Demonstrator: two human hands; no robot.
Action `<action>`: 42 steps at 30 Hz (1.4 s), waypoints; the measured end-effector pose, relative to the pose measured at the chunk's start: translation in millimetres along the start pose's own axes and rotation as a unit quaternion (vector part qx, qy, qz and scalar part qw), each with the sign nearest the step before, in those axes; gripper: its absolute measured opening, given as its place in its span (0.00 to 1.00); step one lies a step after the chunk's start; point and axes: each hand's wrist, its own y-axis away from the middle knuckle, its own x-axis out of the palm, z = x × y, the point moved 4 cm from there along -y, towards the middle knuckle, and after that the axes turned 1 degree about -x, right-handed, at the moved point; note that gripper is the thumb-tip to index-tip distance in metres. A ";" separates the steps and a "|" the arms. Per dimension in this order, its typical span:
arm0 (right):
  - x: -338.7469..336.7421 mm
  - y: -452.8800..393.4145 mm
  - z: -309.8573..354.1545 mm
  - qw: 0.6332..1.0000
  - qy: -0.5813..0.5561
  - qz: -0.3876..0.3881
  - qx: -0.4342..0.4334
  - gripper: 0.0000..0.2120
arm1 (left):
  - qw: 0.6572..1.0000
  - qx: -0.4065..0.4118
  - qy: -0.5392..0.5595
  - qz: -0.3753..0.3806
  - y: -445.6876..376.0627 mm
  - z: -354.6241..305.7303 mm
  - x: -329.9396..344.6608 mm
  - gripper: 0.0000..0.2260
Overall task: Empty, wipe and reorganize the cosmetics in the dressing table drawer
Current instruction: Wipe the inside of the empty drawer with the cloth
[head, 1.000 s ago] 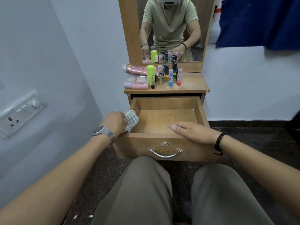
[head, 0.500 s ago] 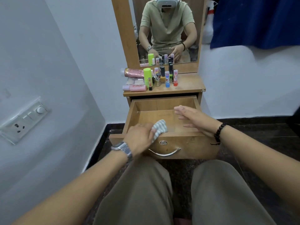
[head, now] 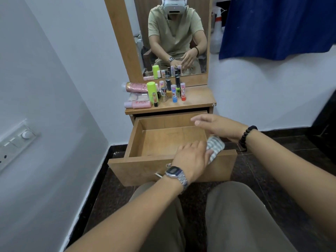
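The wooden drawer (head: 138, 139) is pulled out and holds nothing inside. My left hand (head: 190, 157) grips a grey striped cloth (head: 215, 146) on the drawer's front rim, toward its right corner. My right hand (head: 216, 126) hovers above the drawer's right side with its fingers straight, holding nothing. The cosmetics (head: 163, 93) stand and lie on the dressing table top (head: 198, 100): a pink tube, a lime green bottle, small nail polish bottles and lip balm sticks.
A mirror (head: 174, 37) rises behind the table top. A white wall with a switch panel (head: 16, 142) is close on the left. A blue curtain (head: 276, 26) hangs at upper right. My knees sit just below the drawer front.
My left hand has carried the cloth from the drawer's left corner along the front rim to the right. My right hand has lifted off the front rim and moved back over the drawer.
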 end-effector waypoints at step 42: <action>31.9 -64.4 -38.9 0.706 0.679 0.198 0.015 0.10 | 0.998 -0.037 -0.025 0.039 44.3 110.6 -14.1 0.31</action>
